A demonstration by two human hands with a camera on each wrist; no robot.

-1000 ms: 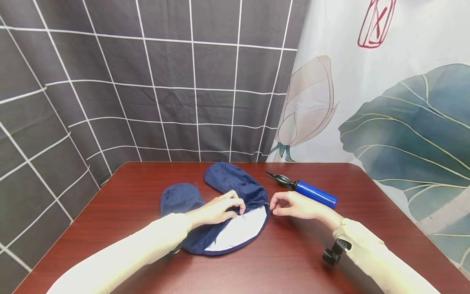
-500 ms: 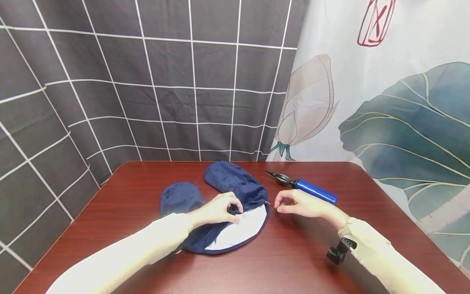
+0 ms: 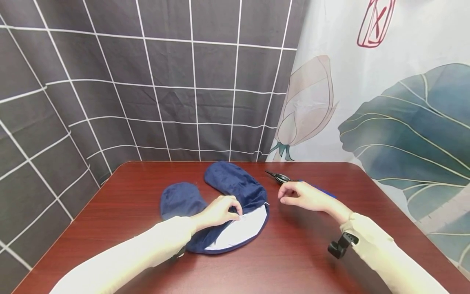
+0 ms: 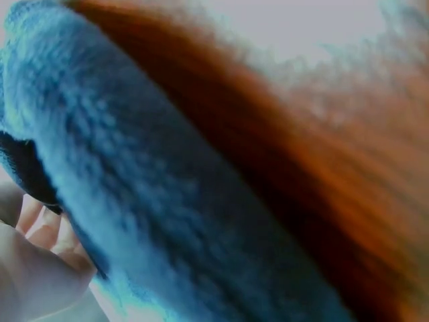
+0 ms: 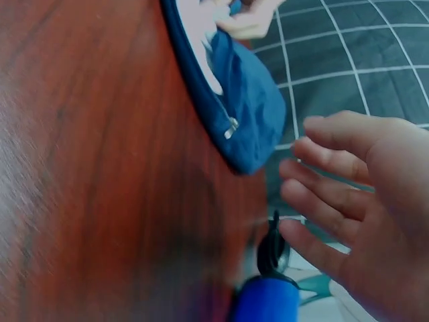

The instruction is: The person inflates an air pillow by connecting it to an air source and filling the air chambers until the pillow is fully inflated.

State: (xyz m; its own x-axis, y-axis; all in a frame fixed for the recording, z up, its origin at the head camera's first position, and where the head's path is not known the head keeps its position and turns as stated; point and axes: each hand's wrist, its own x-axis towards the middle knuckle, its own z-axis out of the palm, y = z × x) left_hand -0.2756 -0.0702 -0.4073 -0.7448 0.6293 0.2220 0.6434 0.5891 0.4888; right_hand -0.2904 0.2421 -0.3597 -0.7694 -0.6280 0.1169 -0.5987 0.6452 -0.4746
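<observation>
A navy plush U-shaped neck pillow (image 3: 235, 183) lies on the table, its zipped side undone so that a white inner (image 3: 242, 234) shows. My left hand (image 3: 219, 210) pinches the edge of the cover at the opening, thumb against curled fingers; the left wrist view shows only part of this hand (image 4: 40, 275) behind the blurred plush (image 4: 147, 181). Off to the pillow's right, my right hand (image 3: 304, 196) hovers with loosely bent fingers and holds nothing. The metal zip pull (image 5: 232, 127) sits at the opening's end, apart from the right hand (image 5: 375, 188).
A hand pump with a black nozzle (image 3: 280, 178) and blue barrel (image 5: 268, 302) lies at the back right, partly hidden by my right hand in the head view. Behind the red-brown table (image 3: 282, 261) hang a dark grid curtain (image 3: 165, 102) and a floral curtain (image 3: 404, 122).
My right hand has drawn away from the zip pull, rightward and up, now covering much of the pump. The left thumb and fingers parted at the opening, then closed together again.
</observation>
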